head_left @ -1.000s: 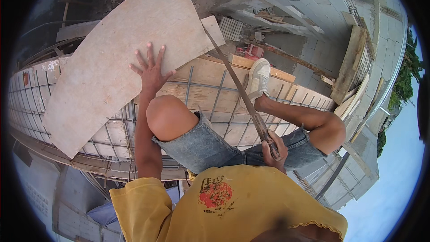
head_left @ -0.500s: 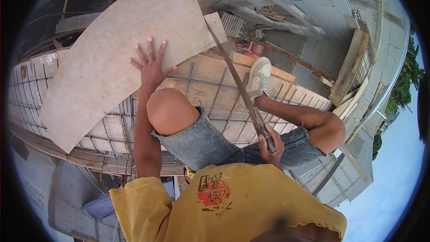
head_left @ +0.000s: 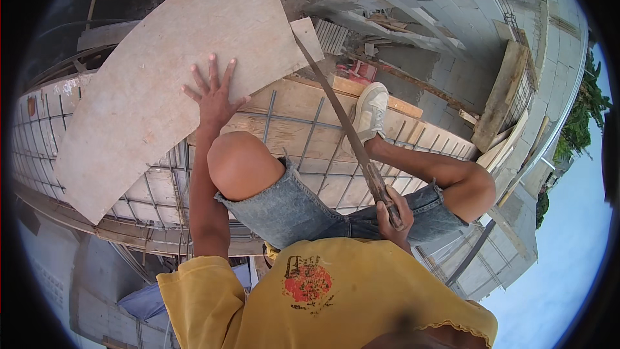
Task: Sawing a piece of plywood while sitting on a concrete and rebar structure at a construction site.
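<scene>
A large tan plywood sheet (head_left: pixel 161 71) lies tilted across the left and upper middle of the view. My left hand (head_left: pixel 216 98) rests flat on it near its lower right edge, fingers spread. A handsaw (head_left: pixel 342 115) slants from my lap up to the right edge of the sheet. My right hand (head_left: pixel 395 216) is wrapped around its worn handle, close to my shirt. The saw's far end meets the sheet's edge beside a small piece of board (head_left: pixel 309 39); whether that piece is joined to the sheet, I cannot tell.
Beneath the sheet and my legs runs a grid of steel rebar (head_left: pixel 312 130) over wooden form boards (head_left: pixel 294 100). My right shoe (head_left: pixel 371 113) stands by a timber edge, with lower ground and rubble beyond. A thick plank (head_left: pixel 502 97) leans at the right near a block wall (head_left: pixel 562 71).
My right hand and the saw handle have shifted slightly back toward my body. The left hand stays flat on the sheet; the whole view has drifted a little.
</scene>
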A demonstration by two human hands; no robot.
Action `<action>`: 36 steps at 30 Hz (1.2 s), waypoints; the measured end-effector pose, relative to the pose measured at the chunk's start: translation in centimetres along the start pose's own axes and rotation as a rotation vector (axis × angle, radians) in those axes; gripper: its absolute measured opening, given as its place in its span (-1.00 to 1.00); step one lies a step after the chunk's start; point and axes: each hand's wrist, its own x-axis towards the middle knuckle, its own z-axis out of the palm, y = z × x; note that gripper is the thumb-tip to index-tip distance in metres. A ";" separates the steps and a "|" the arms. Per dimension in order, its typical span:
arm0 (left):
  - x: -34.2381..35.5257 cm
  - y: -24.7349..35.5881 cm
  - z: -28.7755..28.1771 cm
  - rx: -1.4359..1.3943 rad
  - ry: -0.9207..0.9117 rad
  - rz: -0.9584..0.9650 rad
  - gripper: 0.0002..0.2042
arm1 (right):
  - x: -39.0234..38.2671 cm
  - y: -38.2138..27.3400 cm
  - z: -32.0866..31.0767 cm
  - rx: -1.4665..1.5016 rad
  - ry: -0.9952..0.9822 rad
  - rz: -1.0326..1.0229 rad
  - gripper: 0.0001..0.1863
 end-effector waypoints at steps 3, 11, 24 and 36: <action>1.3 1.4 0.1 -0.041 0.092 0.033 0.05 | 11.7 1.5 6.9 0.178 0.064 0.025 -0.58; 1.0 1.0 0.4 -0.022 -0.056 -0.030 0.05 | 7.7 0.9 7.2 0.166 0.024 0.067 -0.57; 1.2 1.1 1.2 -0.047 0.045 0.050 0.04 | 19.1 -0.4 13.0 0.234 0.037 0.015 -0.59; 2.2 2.2 0.6 -0.004 -0.007 0.037 0.05 | 21.5 -0.3 13.0 0.287 0.005 0.016 -0.61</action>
